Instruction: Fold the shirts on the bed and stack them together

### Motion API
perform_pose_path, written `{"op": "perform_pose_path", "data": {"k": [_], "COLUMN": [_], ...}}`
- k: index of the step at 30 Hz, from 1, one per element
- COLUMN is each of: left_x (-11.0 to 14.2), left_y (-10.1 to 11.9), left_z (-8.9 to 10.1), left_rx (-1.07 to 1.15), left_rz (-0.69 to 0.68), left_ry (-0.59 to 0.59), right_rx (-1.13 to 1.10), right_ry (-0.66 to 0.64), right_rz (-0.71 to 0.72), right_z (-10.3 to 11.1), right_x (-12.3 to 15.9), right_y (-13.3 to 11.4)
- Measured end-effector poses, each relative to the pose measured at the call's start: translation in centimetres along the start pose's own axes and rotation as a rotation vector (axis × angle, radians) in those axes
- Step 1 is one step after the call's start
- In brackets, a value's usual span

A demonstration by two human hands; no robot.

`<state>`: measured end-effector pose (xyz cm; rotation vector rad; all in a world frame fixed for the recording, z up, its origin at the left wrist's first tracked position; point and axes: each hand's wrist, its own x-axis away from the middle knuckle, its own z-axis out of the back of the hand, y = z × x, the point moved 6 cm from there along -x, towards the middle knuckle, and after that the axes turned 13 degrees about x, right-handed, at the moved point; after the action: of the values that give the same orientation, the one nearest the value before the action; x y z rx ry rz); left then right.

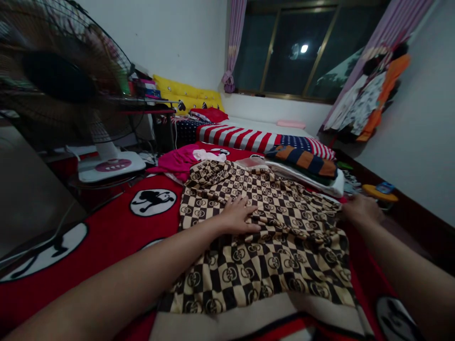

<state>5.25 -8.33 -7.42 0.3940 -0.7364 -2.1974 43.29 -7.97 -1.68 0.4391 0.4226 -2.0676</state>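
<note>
A black-and-tan checkered garment (pixel 270 265) with a printed motif is spread over a red blanket, its plain tan band at the near end. My left hand (pixel 239 216) lies flat on the middle of the cloth, fingers spread, holding nothing. At the garment's right edge, my right hand (pixel 361 210) is closed on the fabric, somewhat blurred; its fingertips are partly hidden. Wrinkles run across the cloth between both hands. Just beyond lie a bright pink cloth (pixel 177 160) and a folded orange-and-navy striped garment (pixel 305 160) on a white one.
The red blanket (pixel 117 246) has white ovals with black figures. At left, a fan (pixel 110 166) stands by a cluttered table. Behind are another bed with a striped cover (pixel 238 137) and a window (pixel 302 52). Clothes (pixel 373 99) hang at right above a small yellow stool (pixel 378 192).
</note>
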Motion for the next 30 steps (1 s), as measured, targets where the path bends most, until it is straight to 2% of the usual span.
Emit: {"op": "perform_pose_path", "data": {"k": [2, 3, 5, 7, 9, 10, 12, 15, 18, 20, 21, 23, 25, 27, 30], "left_x": [-0.8, -1.3, -2.4, -3.2, -4.1, -4.6, -5.8, -7.6, -8.9, -9.5, -9.6, -9.6, -9.0, -8.3, -6.7], "left_y": [-0.6, -1.3, -3.3, -5.6, -7.7, -8.8, -10.6, -11.5, -11.1, -10.5, -10.1, -9.2, -8.5, -8.3, -8.7], "left_z": [2.2, 3.8, 8.0, 12.2, 15.4, 16.4, 17.1, 16.2, 16.1, 17.7, 18.9, 21.4, 22.8, 22.5, 19.9], "left_rx": [0.151, 0.201, 0.177, 0.011, -0.135, -0.178, -0.226, -0.330, -0.400, -0.371, -0.346, -0.289, -0.232, -0.177, -0.148], "left_rz": [-0.027, -0.019, 0.035, 0.097, 0.170, 0.216, 0.296, 0.322, 0.324, 0.323, 0.310, 0.251, 0.153, 0.067, 0.016], "left_ry": [-0.028, 0.022, 0.228, 0.464, 0.604, 0.628, 0.582, 0.365, 0.251, 0.334, 0.420, 0.656, 0.860, 0.913, 0.785], "right_rx": [0.071, 0.095, 0.114, 0.091, 0.057, 0.047, 0.049, 0.014, -0.122, -0.213, -0.288, -0.522, -0.780, -0.905, -0.868], "right_ry": [-0.011, -0.024, -0.055, -0.082, -0.120, -0.146, -0.188, -0.264, -0.486, -0.540, -0.494, -0.322, -0.181, -0.154, -0.196], "right_rz": [0.013, 0.052, 0.155, 0.213, 0.235, 0.239, 0.233, 0.252, 0.240, 0.161, 0.098, -0.011, -0.056, 0.003, 0.129], "right_z": [-0.7, -1.2, -2.5, -3.9, -5.3, -5.9, -6.9, -7.6, -7.9, -7.2, -6.5, -4.8, -3.7, -3.3, -3.0], "right_x": [-0.4, -0.7, -1.4, -2.0, -2.5, -2.7, -3.1, -3.8, -4.6, -5.5, -6.1, -7.0, -7.1, -6.1, -3.1], "right_y": [-2.4, -3.9, -7.1, -9.7, -11.5, -12.1, -12.7, -12.8, -12.2, -11.7, -11.4, -11.1, -10.9, -11.0, -10.5]}}
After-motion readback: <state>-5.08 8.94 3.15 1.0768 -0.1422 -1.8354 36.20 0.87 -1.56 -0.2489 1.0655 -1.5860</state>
